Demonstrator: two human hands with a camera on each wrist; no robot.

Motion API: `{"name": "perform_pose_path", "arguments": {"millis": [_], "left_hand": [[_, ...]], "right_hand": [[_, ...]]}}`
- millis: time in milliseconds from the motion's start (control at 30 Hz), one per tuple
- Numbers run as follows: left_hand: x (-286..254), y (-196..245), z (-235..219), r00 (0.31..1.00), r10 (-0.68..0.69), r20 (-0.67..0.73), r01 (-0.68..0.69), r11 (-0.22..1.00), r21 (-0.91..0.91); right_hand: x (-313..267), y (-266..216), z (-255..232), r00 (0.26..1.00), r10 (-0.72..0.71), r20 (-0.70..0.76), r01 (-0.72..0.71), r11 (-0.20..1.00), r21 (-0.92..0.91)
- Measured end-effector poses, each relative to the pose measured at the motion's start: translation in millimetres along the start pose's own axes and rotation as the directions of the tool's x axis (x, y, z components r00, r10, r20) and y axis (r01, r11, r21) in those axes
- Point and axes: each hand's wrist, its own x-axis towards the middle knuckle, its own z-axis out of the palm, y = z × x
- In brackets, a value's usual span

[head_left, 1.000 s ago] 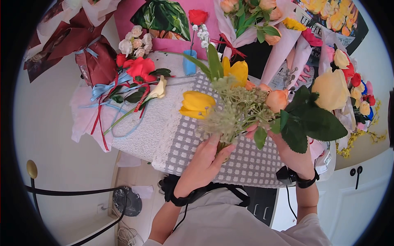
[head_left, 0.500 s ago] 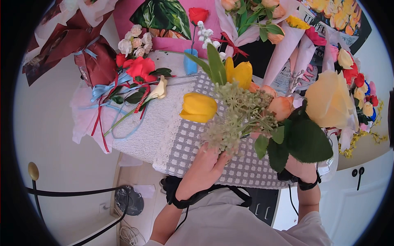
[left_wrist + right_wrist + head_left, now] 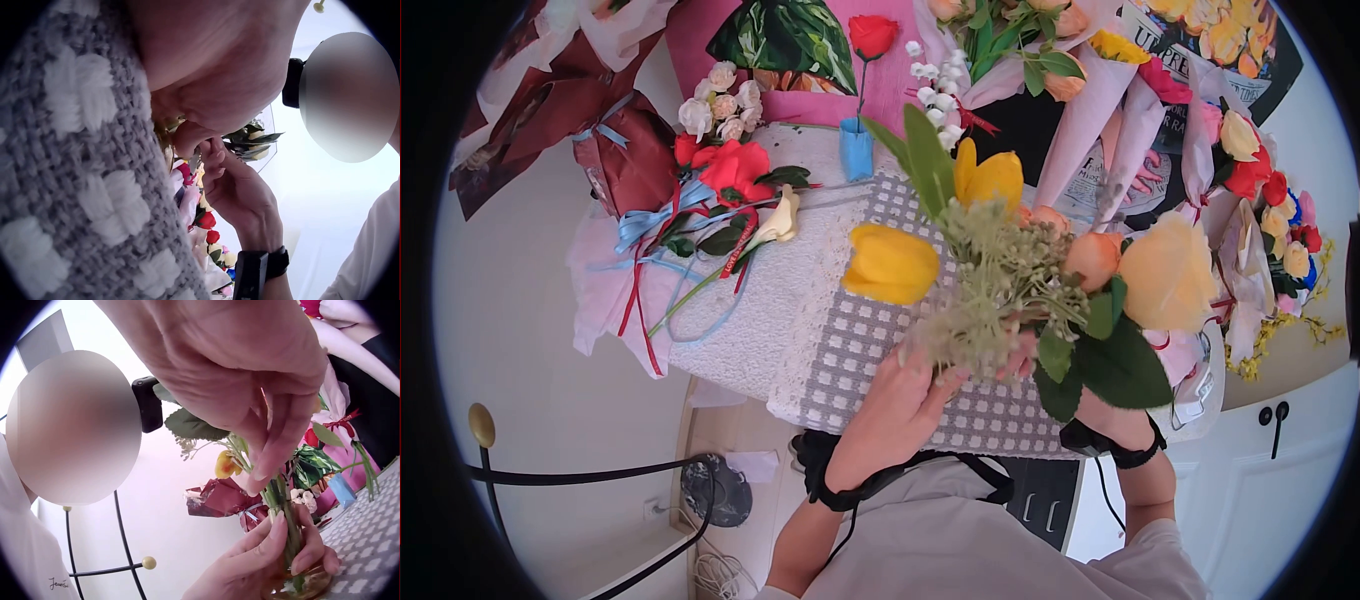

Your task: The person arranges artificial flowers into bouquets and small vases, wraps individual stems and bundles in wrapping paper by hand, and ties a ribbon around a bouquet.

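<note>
My left hand (image 3: 895,395) curls round an amber glass vase (image 3: 315,584) low over the checked cloth; green stems (image 3: 284,525) pass through its fingers. In the right wrist view my right hand (image 3: 269,406) pinches the stem of a big cream rose (image 3: 1168,272) just above that grip; the pinched spot is partly hidden by the fingers. From the vase spread a yellow tulip (image 3: 890,263), a second yellow tulip, peach roses (image 3: 1093,260) and pale green filler sprigs (image 3: 1005,270). Broad dark leaves (image 3: 1122,365) hang over my right hand in the head view.
On the left of the table lie a red flower (image 3: 735,170), a cream calla lily (image 3: 778,217) and ribbons. A blue holder (image 3: 856,150) bears a red rose behind. Wrapped bouquets (image 3: 625,150) stand around the back and sides. The checked cloth (image 3: 830,370) covers the near tabletop.
The cream rose and its leaves have shifted left and lower, with my right hand drawn nearer my body. My left hand has stayed at the vase, while the bunch leans slightly right.
</note>
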Motion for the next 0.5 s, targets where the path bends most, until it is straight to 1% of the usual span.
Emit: {"name": "perform_pose_path", "arguments": {"millis": [33,67,100,133,167,200,233,267,300,333,367,400,433,467,500], "left_hand": [[0.5,2.2,-0.8,1.0,0.001,-0.001,-0.001,1.0,0.001],[0.9,6.8,-2.3,0.999,-0.033,-0.005,0.033,0.999,0.018],[1.1,11.0,-3.6,0.998,-0.068,-0.009,0.068,0.997,0.035],[0.9,14.7,-4.1,0.998,-0.067,-0.01,0.068,0.997,0.036],[0.4,18.1,-4.0,0.994,-0.105,-0.013,0.105,0.994,-0.022],[0.2,19.8,-3.4,0.99,-0.142,-0.013,0.141,0.987,-0.08],[0.2,19.4,-3.7,0.99,-0.141,-0.009,0.14,0.987,-0.081],[0.0,18.6,-5.0,0.993,-0.117,-0.012,0.117,0.993,0.024],[-0.1,18.3,-5.7,0.996,-0.092,-0.011,0.092,0.987,0.129],[0.6,19.2,-5.7,0.996,-0.091,-0.008,0.092,0.988,0.128],[2.1,20.8,-5.5,0.996,-0.091,-0.027,0.092,0.994,0.063],[3.2,22.0,-5.2,0.995,-0.09,-0.048,0.09,0.996,-0.001],[3.6,21.4,-4.3,0.995,-0.086,-0.051,0.086,0.996,0.0],[2.7,19.3,-2.9,0.994,-0.082,-0.067,0.083,0.996,0.012],[1.1,18.0,-2.8,0.993,-0.08,-0.082,0.082,0.996,0.024]], "right_hand": [[4.8,-12.2,4.6,0.999,-0.03,-0.014,0.03,0.998,0.053],[8.9,-20.0,10.2,0.998,-0.059,-0.028,0.061,0.993,0.105],[10.3,-21.9,15.5,0.998,-0.061,-0.028,0.063,0.992,0.105],[10.5,-23.3,20.6,0.998,0.022,-0.06,0.002,0.927,0.375],[10.9,-24.6,25.0,0.991,0.111,-0.069,-0.046,0.786,0.617],[12.3,-27.0,28.4,0.991,0.112,-0.071,-0.045,0.786,0.617],[13.7,-29.7,31.0,0.985,0.149,-0.092,-0.076,0.836,0.543],[15.3,-31.4,32.8,0.976,0.184,-0.115,-0.11,0.878,0.466],[18.5,-29.9,33.9,0.975,0.186,-0.118,-0.111,0.877,0.467],[22.9,-26.4,35.1,0.98,0.145,-0.135,-0.091,0.936,0.34],[25.1,-25.1,36.4,0.984,0.1,-0.144,-0.069,0.976,0.206],[24.3,-28.5,37.8,0.984,0.099,-0.147,-0.067,0.976,0.205],[24.0,-34.0,39.0,0.983,-0.021,-0.181,0.021,1.0,-0.001],[24.3,-37.2,40.7,0.971,-0.146,-0.187,0.106,0.972,-0.208],[25.7,-32.7,44.3,0.952,-0.184,-0.245,0.123,0.962,-0.245]]}}
